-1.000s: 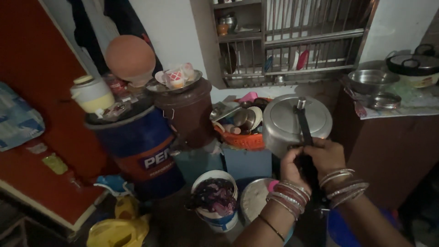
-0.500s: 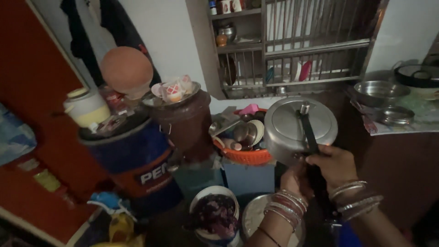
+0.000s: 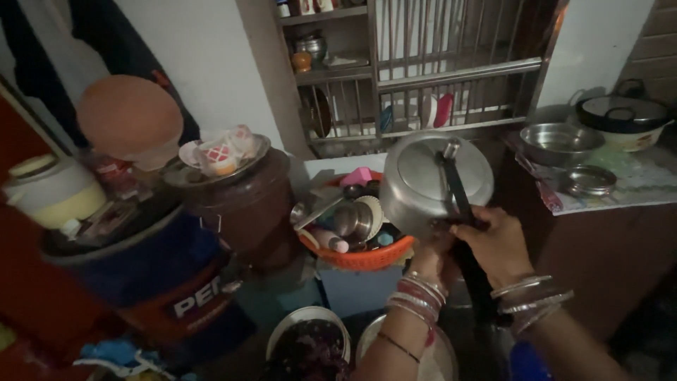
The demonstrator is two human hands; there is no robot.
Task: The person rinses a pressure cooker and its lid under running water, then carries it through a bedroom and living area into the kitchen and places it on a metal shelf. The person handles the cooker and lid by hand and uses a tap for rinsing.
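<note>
Slippage is risked: round steel pressure cooker (image 3: pixel 437 180) is gripped by its black handle (image 3: pixel 462 212) in both closed hands, left hand (image 3: pixel 434 257) and right hand (image 3: pixel 497 243), tilted over orange plastic basket (image 3: pixel 360 257).

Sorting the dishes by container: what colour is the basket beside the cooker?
Orange: the basket shows best in the head view, left of the cooker.

Dim, crowded kitchen corner.
A white wall (image 3: pixel 211 63) stood behind a steel dish rack (image 3: pixel 423 70); a wooden counter (image 3: pixel 606 240) stood right.
</note>
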